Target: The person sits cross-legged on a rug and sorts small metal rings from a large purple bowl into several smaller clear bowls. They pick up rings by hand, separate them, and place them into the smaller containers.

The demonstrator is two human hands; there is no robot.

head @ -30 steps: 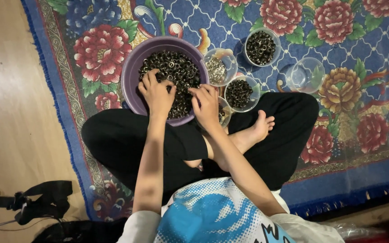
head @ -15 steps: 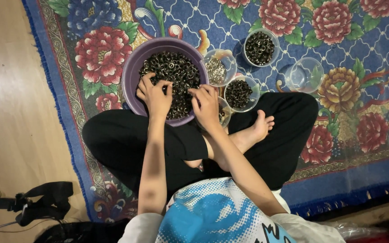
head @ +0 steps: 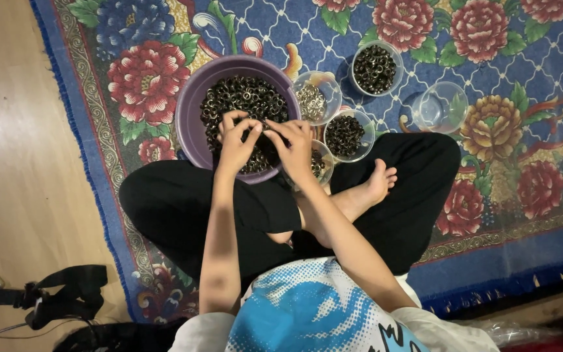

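A round purple basin [head: 193, 111], heaped with small dark metal rings [head: 242, 101], is set on a flowered rug [head: 522, 215] just ahead of crossed legs. Bare wood floor [head: 27, 163] is left open to the basin's left; to its right it is crowded by three clear cups [head: 350, 133] of rings, with an empty cup [head: 439, 107] farther right. Over the basin's near rim the left hand [head: 237, 143] and right hand [head: 294, 148] are met, fingers curled nearly closed and pinched among the rings; whether a ring is gripped cannot be told.
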